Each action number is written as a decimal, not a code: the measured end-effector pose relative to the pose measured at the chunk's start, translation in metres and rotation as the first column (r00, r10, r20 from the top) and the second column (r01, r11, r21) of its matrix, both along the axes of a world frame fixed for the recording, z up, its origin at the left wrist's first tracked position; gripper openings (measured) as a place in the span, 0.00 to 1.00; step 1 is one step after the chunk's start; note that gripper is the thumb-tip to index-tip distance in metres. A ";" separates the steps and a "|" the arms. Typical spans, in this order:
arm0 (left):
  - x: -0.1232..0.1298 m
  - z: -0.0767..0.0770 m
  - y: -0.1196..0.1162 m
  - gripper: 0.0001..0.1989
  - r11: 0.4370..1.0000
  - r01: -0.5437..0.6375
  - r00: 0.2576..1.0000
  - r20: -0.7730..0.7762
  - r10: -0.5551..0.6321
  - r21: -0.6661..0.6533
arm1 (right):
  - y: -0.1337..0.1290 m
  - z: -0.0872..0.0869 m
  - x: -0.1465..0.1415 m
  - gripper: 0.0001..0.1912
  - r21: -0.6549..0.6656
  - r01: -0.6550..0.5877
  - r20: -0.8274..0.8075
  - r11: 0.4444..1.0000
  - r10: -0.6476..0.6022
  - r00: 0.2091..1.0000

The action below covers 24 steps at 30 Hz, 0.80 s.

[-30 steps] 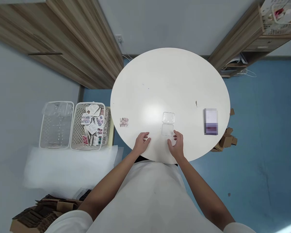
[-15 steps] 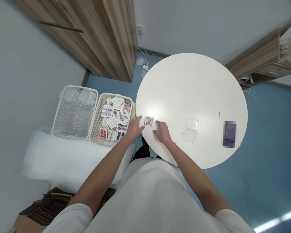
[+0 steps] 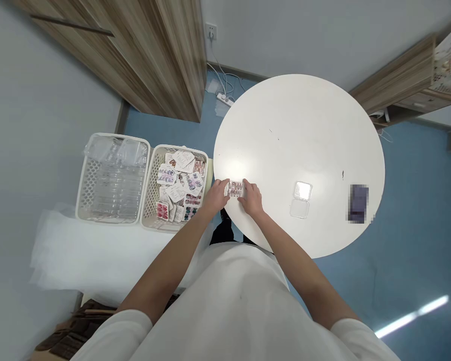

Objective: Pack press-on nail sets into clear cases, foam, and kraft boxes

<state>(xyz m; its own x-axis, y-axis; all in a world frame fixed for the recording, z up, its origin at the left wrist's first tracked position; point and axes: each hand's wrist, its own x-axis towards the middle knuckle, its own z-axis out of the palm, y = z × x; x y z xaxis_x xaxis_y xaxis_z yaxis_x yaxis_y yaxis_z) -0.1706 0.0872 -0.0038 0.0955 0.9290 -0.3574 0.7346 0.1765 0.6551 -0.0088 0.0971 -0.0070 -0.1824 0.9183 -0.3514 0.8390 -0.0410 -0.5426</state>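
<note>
A small card of pinkish-brown press-on nails (image 3: pixel 235 189) is at the near left edge of the round white table (image 3: pixel 300 130). My left hand (image 3: pixel 217 194) grips its left edge between thumb and fingers. On the card's right edge my right hand (image 3: pixel 251 198) has a similar grip. To the right of my hands, a clear plastic case (image 3: pixel 299 208) lies opened flat on the table, its two halves side by side.
Left of the table, one white basket (image 3: pixel 146 200) holds many nail cards and another (image 3: pixel 83 185) holds stacked clear cases. A blurred dark object (image 3: pixel 358 203) lies at the table's right. Tall wooden cabinet (image 3: pixel 165 60) beyond the baskets.
Both hands have closed in on the nail card and now grip it from its two sides. The camera view has shifted slightly.
</note>
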 end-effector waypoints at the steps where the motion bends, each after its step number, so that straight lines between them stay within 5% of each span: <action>1: 0.000 0.000 0.000 0.31 1.000 -0.004 1.000 0.001 0.004 0.001 | 0.000 0.000 0.000 0.37 0.000 0.003 -0.002 1.000 -0.003 1.000; 16: 0.007 0.002 -0.011 0.29 0.996 -0.049 0.997 0.059 0.045 0.075 | -0.007 0.003 0.006 0.34 0.015 -0.020 -0.090 1.000 0.022 0.996; 24: 0.033 0.013 -0.025 0.30 0.995 -0.029 0.986 0.166 0.013 0.095 | -0.022 0.015 0.042 0.38 -0.043 -0.016 -0.277 0.999 0.004 0.961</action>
